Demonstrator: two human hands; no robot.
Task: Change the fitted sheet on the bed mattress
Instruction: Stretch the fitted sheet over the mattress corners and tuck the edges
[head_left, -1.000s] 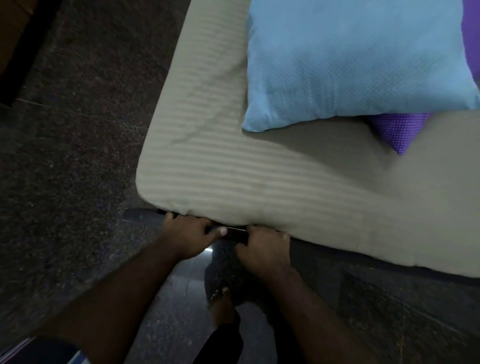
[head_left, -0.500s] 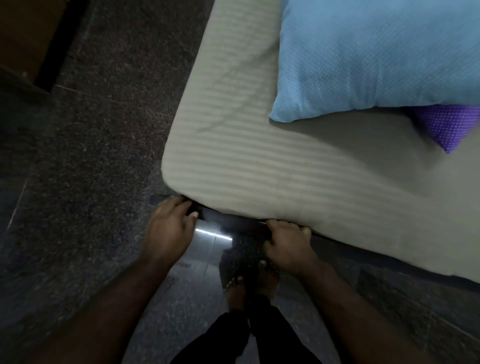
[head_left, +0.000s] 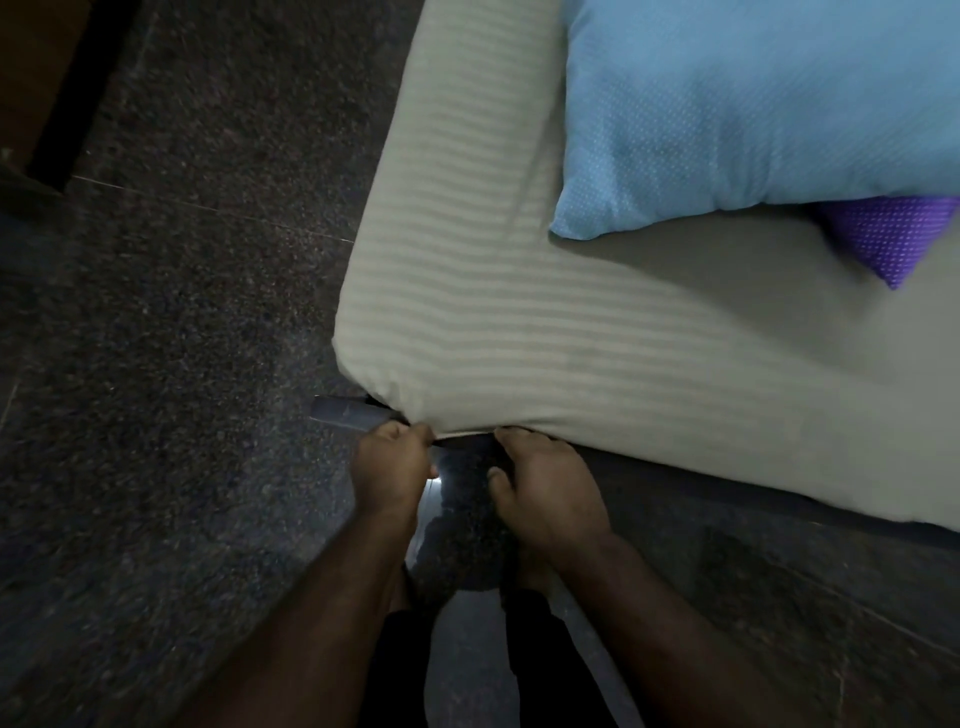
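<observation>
Legs: the person's dark trouser legs and feet sit close to the bed, squared up to the corner being worked.
Left hand: fingers curled round the sheet's lower hem at the corner; judging by the pose, gathering the edge.
Right hand: fingers hooked under the mattress's near edge, thumb out to the side; whether it holds cloth cannot be told.
Sheet: beige, striped, stretched over the mattress corner, its hem just above both hands.
Bed frame: a dark corner pokes out below the mattress.
Floor: dark speckled stone.
Blue pillow: lies on the sheet, well back from the corner.
Purple pillow: partly under the blue one.
</observation>
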